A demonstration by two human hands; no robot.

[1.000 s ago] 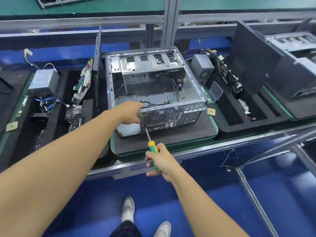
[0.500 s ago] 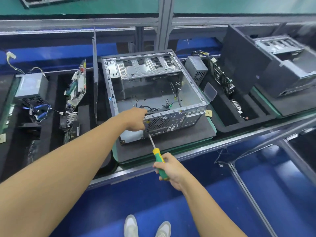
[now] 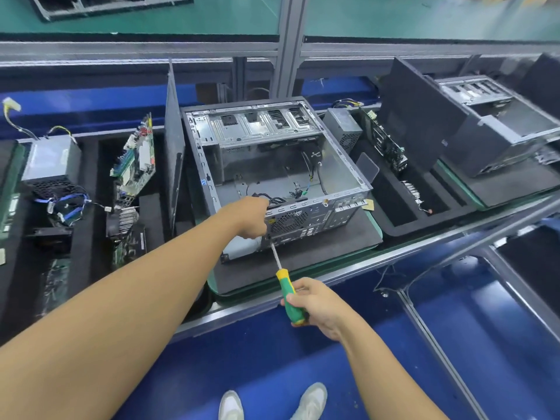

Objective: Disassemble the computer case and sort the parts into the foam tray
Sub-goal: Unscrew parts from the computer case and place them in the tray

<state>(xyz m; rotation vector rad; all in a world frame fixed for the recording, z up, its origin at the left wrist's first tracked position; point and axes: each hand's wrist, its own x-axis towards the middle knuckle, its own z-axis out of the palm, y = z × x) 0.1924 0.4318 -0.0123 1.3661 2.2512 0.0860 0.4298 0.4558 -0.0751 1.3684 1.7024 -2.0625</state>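
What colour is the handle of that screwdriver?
The screwdriver handle is green with yellow bands, gripped in the right hand; the head view shows it.

A blue floor (image 3: 257, 359) lies under the near side of the long table (image 3: 424, 247), whose metal edge runs from near left to far right. On the far side a grey post (image 3: 286, 40) rises past a horizontal rail (image 3: 121, 53). Beyond them is a green floor (image 3: 227, 13). A metal bar (image 3: 442, 356) slants across the near right. The light is bright and even.
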